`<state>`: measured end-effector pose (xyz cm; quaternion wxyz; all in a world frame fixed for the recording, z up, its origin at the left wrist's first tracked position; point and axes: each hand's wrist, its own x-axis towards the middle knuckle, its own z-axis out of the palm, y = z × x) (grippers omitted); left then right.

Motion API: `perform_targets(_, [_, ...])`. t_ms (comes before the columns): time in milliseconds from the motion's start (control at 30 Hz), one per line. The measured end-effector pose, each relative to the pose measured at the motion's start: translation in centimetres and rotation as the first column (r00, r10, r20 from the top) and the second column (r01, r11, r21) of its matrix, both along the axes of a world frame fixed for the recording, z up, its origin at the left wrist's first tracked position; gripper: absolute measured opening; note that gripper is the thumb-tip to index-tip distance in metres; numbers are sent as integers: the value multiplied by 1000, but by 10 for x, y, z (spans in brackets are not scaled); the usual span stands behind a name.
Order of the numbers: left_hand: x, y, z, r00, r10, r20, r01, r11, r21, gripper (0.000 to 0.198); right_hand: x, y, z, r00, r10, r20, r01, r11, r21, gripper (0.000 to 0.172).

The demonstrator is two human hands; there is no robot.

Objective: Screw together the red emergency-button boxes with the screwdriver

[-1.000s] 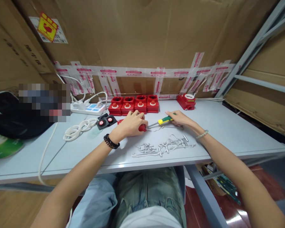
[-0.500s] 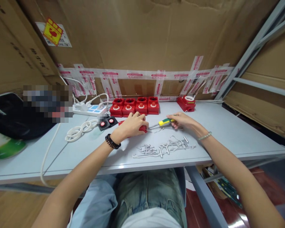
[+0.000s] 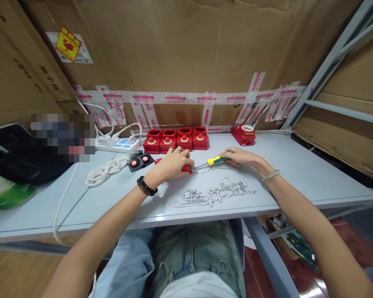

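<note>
My left hand [image 3: 174, 163] is closed over a red housing [image 3: 187, 168] lying on the table, and covers much of it. My right hand [image 3: 238, 156] grips the yellow-and-green handle of a screwdriver [image 3: 216, 159], whose shaft points left to the housing's right end. A thin metal rod with white cord lies beneath the screwdriver. Nearer the front edge is a pile of small metal screws or pins [image 3: 192, 195]. Beside it lie several metal rods with white cords [image 3: 231, 189].
Several red housings [image 3: 175, 140] stand in a row at the back; another [image 3: 243, 135] is at the back right. To the left are black parts with red centres [image 3: 140, 162], white rings [image 3: 106, 171], a power strip [image 3: 119, 145] and a black bag [image 3: 21, 155].
The screwdriver handle has turned slightly in my right hand, showing its colours differently. My left hand holds the housing in the same place.
</note>
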<state>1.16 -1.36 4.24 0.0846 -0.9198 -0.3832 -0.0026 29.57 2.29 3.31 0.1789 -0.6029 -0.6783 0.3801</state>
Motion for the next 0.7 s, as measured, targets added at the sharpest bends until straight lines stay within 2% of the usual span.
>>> perform_targets(67, [0, 0, 0, 1000, 0, 1, 0, 1000, 1, 21, 1, 2, -2, 998, -20, 61, 17, 999, 40, 49])
perform_targets(133, [0, 0, 0, 1000, 3, 5, -3, 1000, 4, 21, 1, 5, -5, 992, -61, 111, 52, 995, 86, 57])
perform_targets(333, [1, -1, -1, 1000, 3, 21, -3, 1000, 17, 20, -3, 5, -8, 989, -113, 92, 104, 990, 97, 57])
perform_targets(533, [1, -1, 0, 1000, 12, 11, -12, 1000, 0, 21, -6, 1, -4, 974, -171, -150, 182, 981, 64, 42])
perform_targets(633, [0, -1, 0, 1000, 7, 25, -7, 1000, 0, 21, -4, 0, 9, 917, -236, -322, 286, 951, 117, 31])
perform_targets(700, [0, 0, 0, 999, 2, 34, -2, 1000, -1, 21, 2, -2, 21, 863, -287, -417, 383, 908, 169, 30])
